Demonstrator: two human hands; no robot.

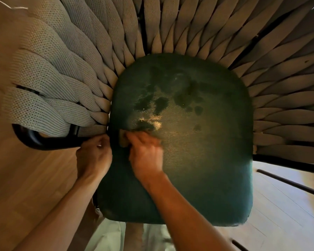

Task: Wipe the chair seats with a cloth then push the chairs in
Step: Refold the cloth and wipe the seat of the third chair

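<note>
At the left edge of the green seat (pixel 198 142), near the black frame tube (pixel 43 142), both hands work close together. The right hand (pixel 146 154) presses down on a small tan cloth (pixel 123 138), its fingers (pixel 134 137) curled over it, blurred as if mid-stroke. The left hand (pixel 93 158) sits just beside, its fingers bent at the seat's edge by the woven backrest (pixel 65 84); whether they pinch anything I cannot tell. Dark damp patches mark the far middle of the seat, while the near and right parts look untouched. The cloth is small and barely gripped, so a quick stroke could slip it into the gap at the backrest. Patchy strokes could also leave areas unwiped.
</note>
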